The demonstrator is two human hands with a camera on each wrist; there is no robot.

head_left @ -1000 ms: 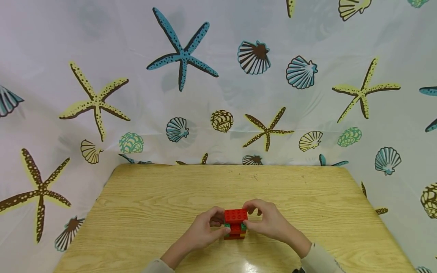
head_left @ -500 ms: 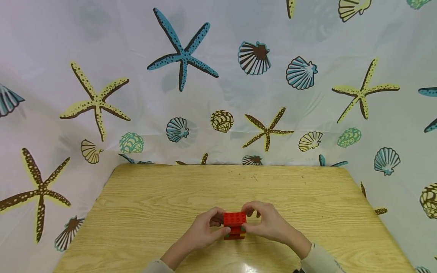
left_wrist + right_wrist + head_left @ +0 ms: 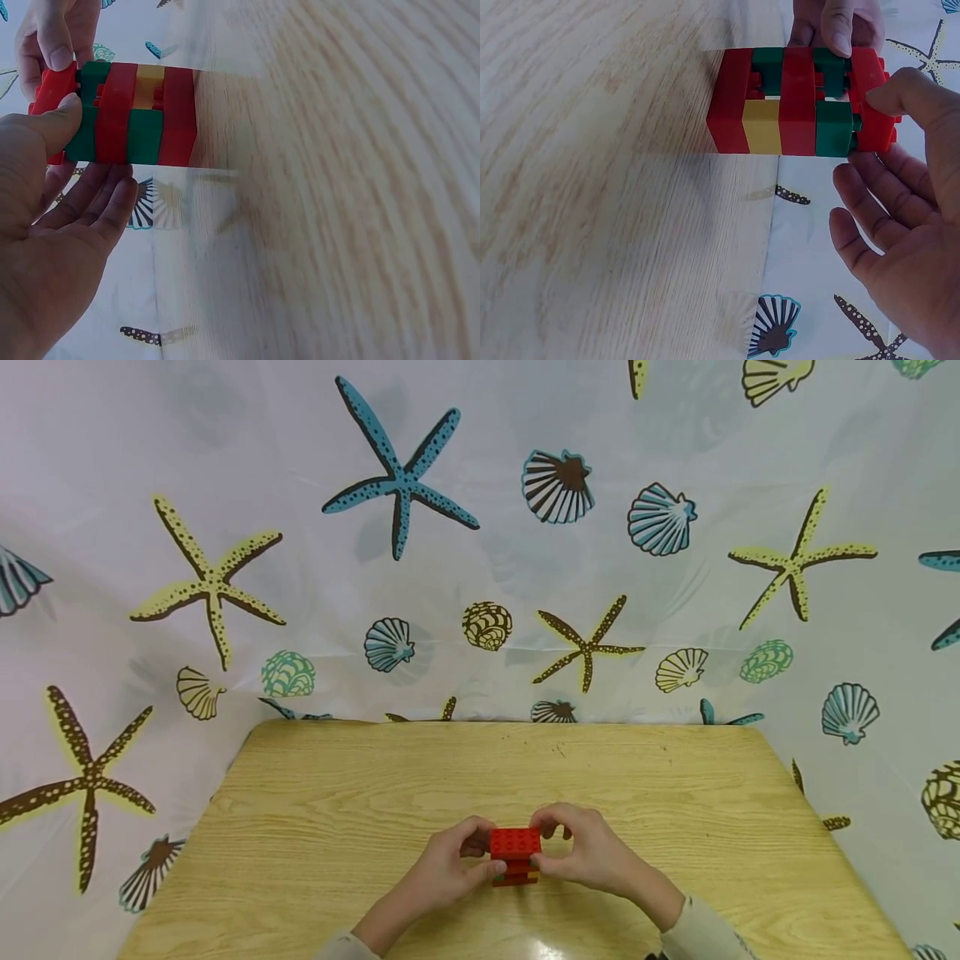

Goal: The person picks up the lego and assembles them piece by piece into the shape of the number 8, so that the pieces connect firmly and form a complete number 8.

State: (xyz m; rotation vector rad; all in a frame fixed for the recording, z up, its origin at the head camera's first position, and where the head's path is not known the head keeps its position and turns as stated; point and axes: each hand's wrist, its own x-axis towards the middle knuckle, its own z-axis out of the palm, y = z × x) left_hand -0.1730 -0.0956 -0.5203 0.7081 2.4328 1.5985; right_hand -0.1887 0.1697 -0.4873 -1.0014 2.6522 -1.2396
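A stack of toy building bricks stands upright on the table, layered red, green with yellow, red, green, then red. The top red brick has its studs facing up, and a narrow gap with studs shows between it and the green brick below. My left hand grips the stack's upper left end, its thumb across the seam of the top red brick and a green one. From the other end my right hand pinches the top red brick, thumb on its near face. The other fingers of both hands spread loosely behind.
The wooden table carries the stack near its front middle. Behind it and at both sides hangs a white curtain printed with starfish and shells.
The top red brick has come down closer onto the green bricks, the right hand lowering slightly with it. The left hand stays nearly in place.
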